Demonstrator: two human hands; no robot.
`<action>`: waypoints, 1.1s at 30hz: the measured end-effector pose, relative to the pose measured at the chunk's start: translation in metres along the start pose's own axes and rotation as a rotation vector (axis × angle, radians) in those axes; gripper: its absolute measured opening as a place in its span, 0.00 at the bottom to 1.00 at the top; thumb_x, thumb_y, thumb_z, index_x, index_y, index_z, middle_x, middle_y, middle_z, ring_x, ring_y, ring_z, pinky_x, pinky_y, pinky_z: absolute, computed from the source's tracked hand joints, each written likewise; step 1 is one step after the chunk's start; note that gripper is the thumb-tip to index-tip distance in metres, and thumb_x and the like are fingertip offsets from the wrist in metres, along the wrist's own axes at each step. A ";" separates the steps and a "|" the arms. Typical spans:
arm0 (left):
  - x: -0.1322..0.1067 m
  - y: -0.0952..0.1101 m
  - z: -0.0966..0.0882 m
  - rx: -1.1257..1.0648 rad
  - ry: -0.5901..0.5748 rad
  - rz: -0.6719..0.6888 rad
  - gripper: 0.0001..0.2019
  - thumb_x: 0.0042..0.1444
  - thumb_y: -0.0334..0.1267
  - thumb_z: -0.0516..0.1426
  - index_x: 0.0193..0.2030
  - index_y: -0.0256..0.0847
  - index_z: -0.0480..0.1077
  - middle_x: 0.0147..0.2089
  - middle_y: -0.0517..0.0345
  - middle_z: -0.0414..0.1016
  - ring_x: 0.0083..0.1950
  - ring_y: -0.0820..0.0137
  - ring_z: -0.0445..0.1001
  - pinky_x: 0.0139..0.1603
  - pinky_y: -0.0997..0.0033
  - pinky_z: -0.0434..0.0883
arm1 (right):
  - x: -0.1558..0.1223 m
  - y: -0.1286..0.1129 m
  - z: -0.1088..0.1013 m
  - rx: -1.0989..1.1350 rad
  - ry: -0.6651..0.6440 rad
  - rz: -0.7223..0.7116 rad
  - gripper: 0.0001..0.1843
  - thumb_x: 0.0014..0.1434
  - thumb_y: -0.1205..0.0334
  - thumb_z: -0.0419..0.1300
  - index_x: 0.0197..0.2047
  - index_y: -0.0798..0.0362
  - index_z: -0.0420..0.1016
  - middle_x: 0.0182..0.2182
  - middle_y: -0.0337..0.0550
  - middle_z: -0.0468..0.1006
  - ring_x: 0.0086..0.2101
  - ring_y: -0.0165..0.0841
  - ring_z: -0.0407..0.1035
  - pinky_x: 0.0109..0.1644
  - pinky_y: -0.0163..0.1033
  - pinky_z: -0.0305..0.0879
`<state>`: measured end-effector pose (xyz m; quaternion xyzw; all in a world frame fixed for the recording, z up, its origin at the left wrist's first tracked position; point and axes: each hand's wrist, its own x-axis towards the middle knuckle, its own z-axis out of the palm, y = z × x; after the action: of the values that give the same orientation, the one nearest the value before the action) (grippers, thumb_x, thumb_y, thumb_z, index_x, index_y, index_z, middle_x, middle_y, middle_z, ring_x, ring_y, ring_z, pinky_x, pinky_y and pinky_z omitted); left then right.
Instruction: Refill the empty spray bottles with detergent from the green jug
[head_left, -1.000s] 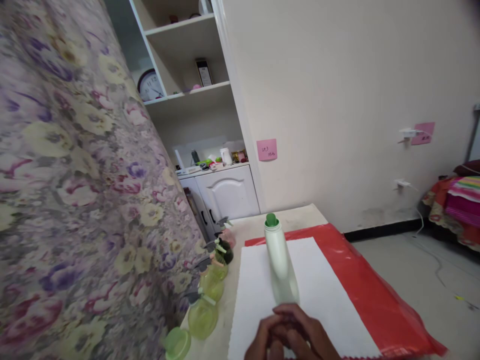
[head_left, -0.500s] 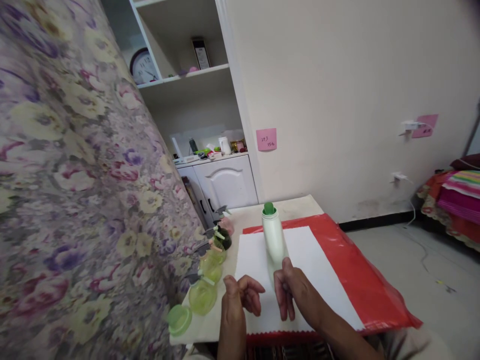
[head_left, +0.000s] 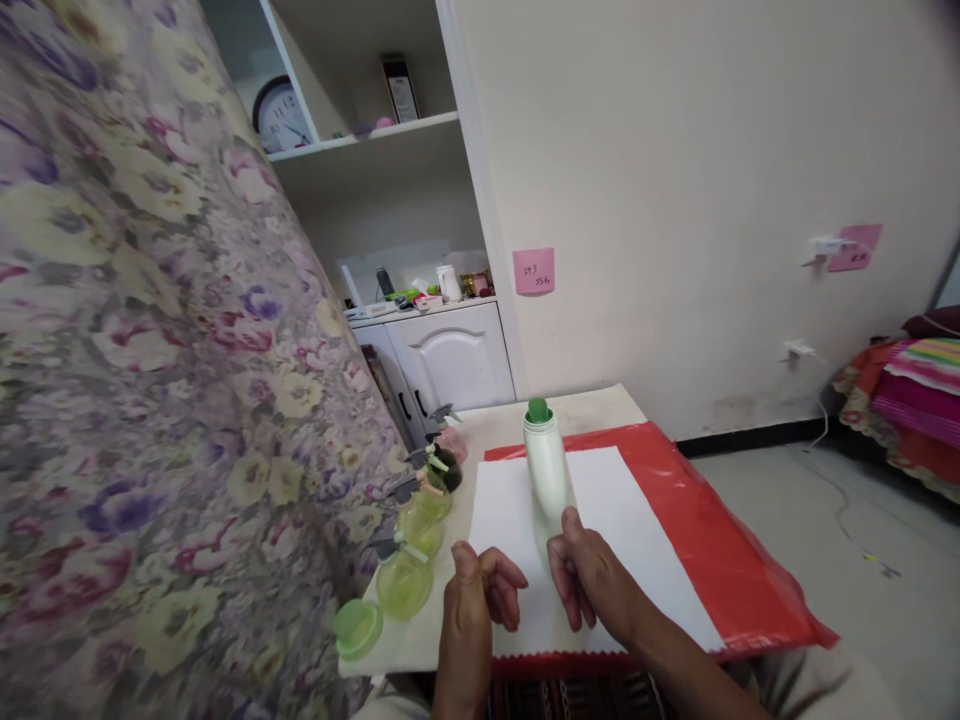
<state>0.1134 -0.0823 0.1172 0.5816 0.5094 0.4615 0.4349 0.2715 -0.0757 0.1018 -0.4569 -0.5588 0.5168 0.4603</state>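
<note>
A white bottle (head_left: 547,474) with a green cap stands upright on a white sheet (head_left: 507,520), which lies over a red plastic cover (head_left: 697,545) on the table. My right hand (head_left: 590,584) rests on the sheet just in front of the bottle's base, thumb up beside it, fingers bent down and apart, holding nothing. My left hand (head_left: 478,592) hovers to the left of it at the sheet's near left corner, its fingers curled in loosely with nothing in them.
Several green spray bottles (head_left: 404,583) and a green lid (head_left: 358,629) line the table's left edge beside a floral curtain (head_left: 150,380). Behind stand a white cabinet (head_left: 450,360) and shelves with a clock (head_left: 279,108). Bedding (head_left: 915,395) lies at the far right.
A second ago my hands were clasped together in front of the bottle; they have parted, left to the left, right staying by the bottle. The view has tilted down slightly.
</note>
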 end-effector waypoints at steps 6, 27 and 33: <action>0.002 -0.002 -0.002 -0.023 -0.008 -0.007 0.42 0.57 0.67 0.29 0.23 0.39 0.71 0.15 0.58 0.65 0.20 0.71 0.62 0.27 0.70 0.58 | -0.003 -0.008 0.000 -0.013 -0.005 0.007 0.43 0.59 0.28 0.30 0.14 0.52 0.62 0.07 0.34 0.62 0.11 0.23 0.54 0.17 0.30 0.50; 0.002 -0.106 -0.022 0.086 0.306 -0.092 0.17 0.54 0.51 0.55 0.41 0.39 0.69 0.28 0.61 0.72 0.24 0.71 0.70 0.28 0.70 0.68 | 0.004 0.104 0.001 -0.343 -0.037 -0.008 0.19 0.63 0.45 0.49 0.30 0.51 0.65 0.21 0.35 0.75 0.20 0.29 0.67 0.26 0.33 0.60; 0.023 -0.150 -0.079 0.378 0.826 0.084 0.24 0.54 0.46 0.54 0.56 0.39 0.62 0.55 0.44 0.67 0.57 0.56 0.67 0.58 0.52 0.65 | 0.000 0.150 0.000 -0.473 -0.057 -0.011 0.16 0.63 0.49 0.49 0.31 0.50 0.67 0.23 0.36 0.75 0.26 0.33 0.68 0.32 0.36 0.59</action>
<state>0.0084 -0.0411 -0.0112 0.4381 0.6915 0.5710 0.0623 0.2764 -0.0683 -0.0475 -0.5341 -0.6795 0.3817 0.3276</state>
